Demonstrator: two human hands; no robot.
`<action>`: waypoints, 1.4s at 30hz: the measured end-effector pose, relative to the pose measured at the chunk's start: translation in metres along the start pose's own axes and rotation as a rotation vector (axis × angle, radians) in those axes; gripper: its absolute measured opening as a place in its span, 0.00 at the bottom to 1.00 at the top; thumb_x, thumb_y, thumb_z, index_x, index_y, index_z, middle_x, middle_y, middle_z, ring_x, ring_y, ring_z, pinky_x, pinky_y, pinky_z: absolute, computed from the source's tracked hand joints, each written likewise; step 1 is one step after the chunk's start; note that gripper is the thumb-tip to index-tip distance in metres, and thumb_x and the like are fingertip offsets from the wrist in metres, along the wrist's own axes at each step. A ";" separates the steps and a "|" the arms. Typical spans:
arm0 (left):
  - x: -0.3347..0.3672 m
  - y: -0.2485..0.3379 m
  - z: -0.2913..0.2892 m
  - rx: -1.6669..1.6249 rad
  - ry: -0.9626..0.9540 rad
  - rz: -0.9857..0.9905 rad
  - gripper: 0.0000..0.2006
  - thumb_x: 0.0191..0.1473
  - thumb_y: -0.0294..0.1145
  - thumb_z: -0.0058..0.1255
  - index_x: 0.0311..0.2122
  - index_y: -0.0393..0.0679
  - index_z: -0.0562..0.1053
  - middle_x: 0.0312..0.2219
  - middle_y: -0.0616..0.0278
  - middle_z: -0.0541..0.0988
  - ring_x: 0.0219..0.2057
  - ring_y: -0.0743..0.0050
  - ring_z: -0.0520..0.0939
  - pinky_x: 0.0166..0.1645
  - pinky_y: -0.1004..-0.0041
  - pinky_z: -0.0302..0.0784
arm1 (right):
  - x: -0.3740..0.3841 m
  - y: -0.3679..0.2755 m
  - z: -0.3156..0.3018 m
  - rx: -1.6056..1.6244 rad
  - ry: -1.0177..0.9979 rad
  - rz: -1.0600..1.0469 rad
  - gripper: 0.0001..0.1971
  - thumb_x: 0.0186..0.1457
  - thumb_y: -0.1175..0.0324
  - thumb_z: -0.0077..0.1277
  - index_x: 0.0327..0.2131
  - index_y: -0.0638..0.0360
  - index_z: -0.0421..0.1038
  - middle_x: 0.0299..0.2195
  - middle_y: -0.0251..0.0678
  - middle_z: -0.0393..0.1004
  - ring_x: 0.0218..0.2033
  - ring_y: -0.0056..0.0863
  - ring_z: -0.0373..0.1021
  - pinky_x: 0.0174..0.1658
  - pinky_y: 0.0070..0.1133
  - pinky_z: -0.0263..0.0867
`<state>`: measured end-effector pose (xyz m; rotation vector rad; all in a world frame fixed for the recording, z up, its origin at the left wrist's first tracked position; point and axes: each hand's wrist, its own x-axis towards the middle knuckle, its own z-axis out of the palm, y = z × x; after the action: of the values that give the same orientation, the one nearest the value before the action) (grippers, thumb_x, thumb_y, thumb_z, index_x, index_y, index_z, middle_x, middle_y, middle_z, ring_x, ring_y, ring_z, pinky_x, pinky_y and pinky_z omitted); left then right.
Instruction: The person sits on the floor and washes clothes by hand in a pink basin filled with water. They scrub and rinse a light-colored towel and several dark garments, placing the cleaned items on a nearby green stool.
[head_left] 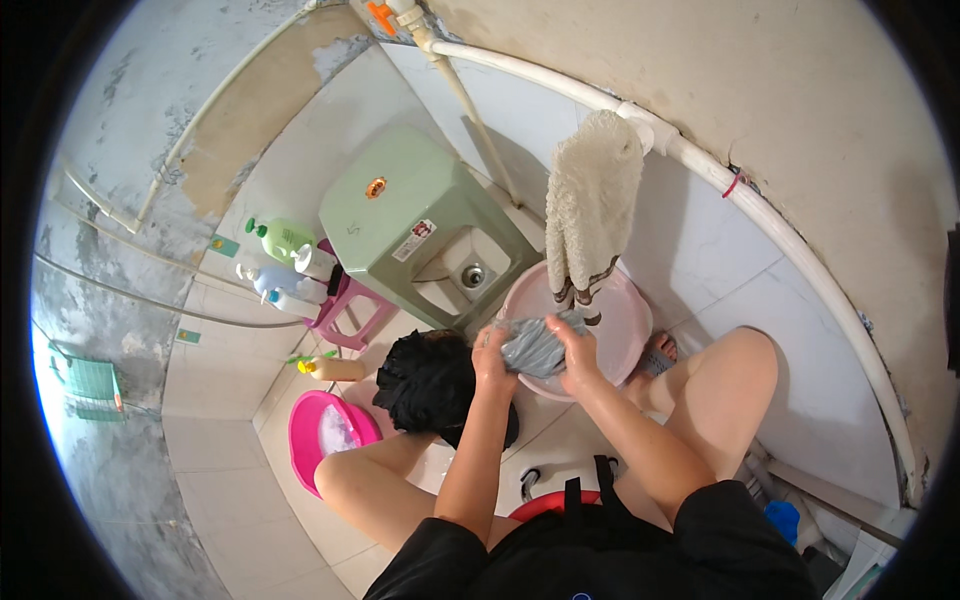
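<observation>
A bunched grey wet cloth (537,348) is held between my two hands, above the near part of a pale pink basin (628,325). My left hand (491,357) grips the cloth's left end, its fingers curled round it. On the other end, my right hand (577,360) is closed with the thumb lying over the top. The folds hide most of my fingertips. Black clothing (425,385) is heaped close to my left wrist, beside the basin.
A green plastic stool (385,190) stands ahead, a floor drain (473,277) visible through its opening. A cream towel (597,185) hangs from a wall pipe (700,160) above the basin. Leftward are a bright pink basin (366,427) with suds, a yellow-capped bottle (338,369), and bottles on a small pink stool (362,312).
</observation>
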<state>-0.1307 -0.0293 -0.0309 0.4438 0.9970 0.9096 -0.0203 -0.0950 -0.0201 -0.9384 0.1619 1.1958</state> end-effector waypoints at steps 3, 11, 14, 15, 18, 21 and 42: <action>-0.021 0.000 0.024 0.391 0.007 0.382 0.07 0.41 0.18 0.49 0.30 0.37 0.69 0.29 0.62 0.74 0.32 0.72 0.75 0.41 0.72 0.71 | 0.018 -0.003 -0.010 0.283 -0.058 0.295 0.10 0.55 0.62 0.49 0.32 0.60 0.70 0.30 0.37 0.74 0.30 0.30 0.74 0.36 0.28 0.71; -0.064 0.022 0.048 1.041 -0.477 1.025 0.13 0.30 0.19 0.52 0.28 0.37 0.69 0.31 0.54 0.73 0.33 0.60 0.75 0.40 0.70 0.70 | 0.012 -0.022 -0.018 0.243 -0.447 0.604 0.12 0.55 0.59 0.42 0.34 0.57 0.69 0.34 0.36 0.73 0.35 0.30 0.72 0.41 0.28 0.69; -0.074 0.032 0.046 1.090 -0.596 1.107 0.17 0.30 0.19 0.54 0.34 0.39 0.73 0.36 0.53 0.74 0.38 0.52 0.76 0.45 0.63 0.72 | 0.007 -0.030 -0.010 0.246 -0.496 0.564 0.11 0.54 0.60 0.48 0.35 0.57 0.70 0.32 0.34 0.73 0.33 0.27 0.71 0.39 0.26 0.70; -0.076 0.035 0.047 1.105 -0.656 1.156 0.19 0.30 0.19 0.54 0.35 0.39 0.73 0.37 0.53 0.74 0.40 0.51 0.76 0.47 0.61 0.71 | 0.005 -0.036 -0.006 0.259 -0.498 0.560 0.11 0.54 0.60 0.49 0.35 0.57 0.70 0.32 0.34 0.73 0.32 0.26 0.71 0.39 0.26 0.70; -0.079 0.041 0.047 1.191 -0.847 1.266 0.21 0.29 0.21 0.56 0.37 0.43 0.76 0.41 0.54 0.74 0.47 0.47 0.75 0.53 0.54 0.69 | 0.007 -0.046 -0.009 0.106 -0.558 0.583 0.13 0.53 0.60 0.50 0.35 0.61 0.70 0.31 0.36 0.73 0.33 0.28 0.72 0.39 0.26 0.70; -0.082 0.035 0.046 1.204 -1.170 1.477 0.19 0.31 0.23 0.55 0.36 0.44 0.76 0.41 0.57 0.75 0.47 0.50 0.75 0.53 0.55 0.69 | -0.003 -0.058 -0.002 -0.151 -0.628 0.641 0.15 0.51 0.62 0.53 0.34 0.66 0.70 0.31 0.40 0.74 0.34 0.32 0.73 0.39 0.25 0.71; -0.003 -0.121 -0.050 1.589 -1.601 0.893 0.09 0.40 0.32 0.47 0.25 0.40 0.77 0.30 0.59 0.79 0.33 0.59 0.79 0.39 0.62 0.74 | 0.019 0.018 -0.025 -1.514 -0.234 -0.324 0.15 0.36 0.62 0.58 0.27 0.62 0.76 0.26 0.54 0.74 0.31 0.52 0.71 0.37 0.35 0.69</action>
<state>-0.1206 -0.1041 -0.1380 2.5543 -0.3285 0.0026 -0.0192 -0.0975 -0.0559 -1.9747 -1.2032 0.9855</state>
